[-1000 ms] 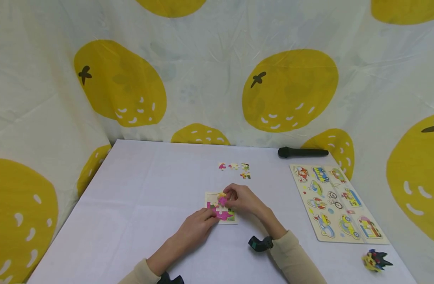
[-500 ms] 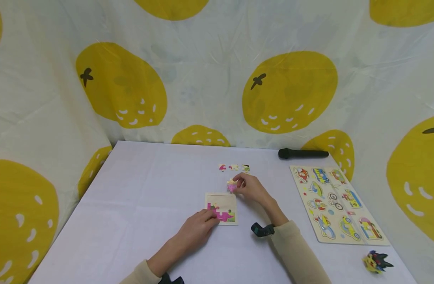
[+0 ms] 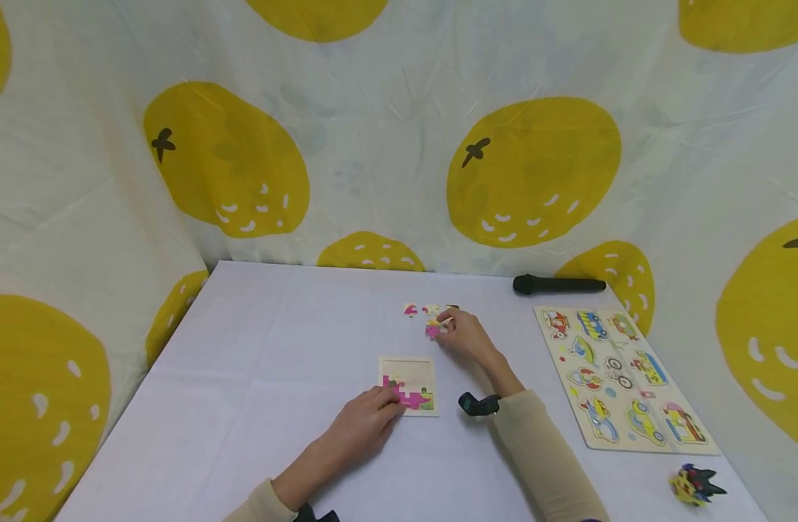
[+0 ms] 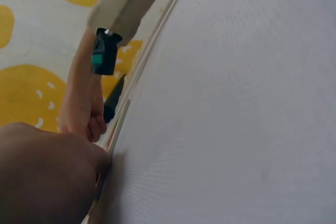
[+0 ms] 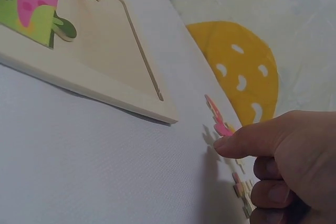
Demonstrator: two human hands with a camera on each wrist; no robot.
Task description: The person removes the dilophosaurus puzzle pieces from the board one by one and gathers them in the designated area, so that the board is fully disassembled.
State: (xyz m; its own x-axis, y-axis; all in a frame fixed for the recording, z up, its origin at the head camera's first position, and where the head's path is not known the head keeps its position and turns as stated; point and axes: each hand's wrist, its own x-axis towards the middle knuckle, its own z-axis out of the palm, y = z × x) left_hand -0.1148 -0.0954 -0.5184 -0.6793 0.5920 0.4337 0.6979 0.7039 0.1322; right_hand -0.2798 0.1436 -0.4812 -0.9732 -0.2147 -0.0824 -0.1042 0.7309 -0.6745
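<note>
A small wooden jigsaw tray (image 3: 417,371) lies on the white table in the head view, with joined pink and green pieces (image 3: 412,399) along its lower and left sides. My left hand (image 3: 366,422) holds the tray's lower left corner, fingers on top and thumb at the near edge. Beyond the tray, my right hand (image 3: 469,339) pinches a pink-and-yellow puzzle piece (image 3: 433,330) close to the tabletop. In the right wrist view, that hand's other fingers (image 5: 272,192) are curled in. Loose pieces, including a pink one (image 3: 410,310), lie just behind it, partly hidden by the hand.
A large wooden vehicle puzzle board (image 3: 623,380) lies at the right. Behind it is a black microphone (image 3: 558,285), and in front a small yellow and black figure (image 3: 695,484). A patterned curtain (image 3: 372,159) hangs behind the table.
My right hand has carried the pink-and-yellow piece up from over the tray, away from me, to beside the loose pieces. My left hand stays at the tray's corner.
</note>
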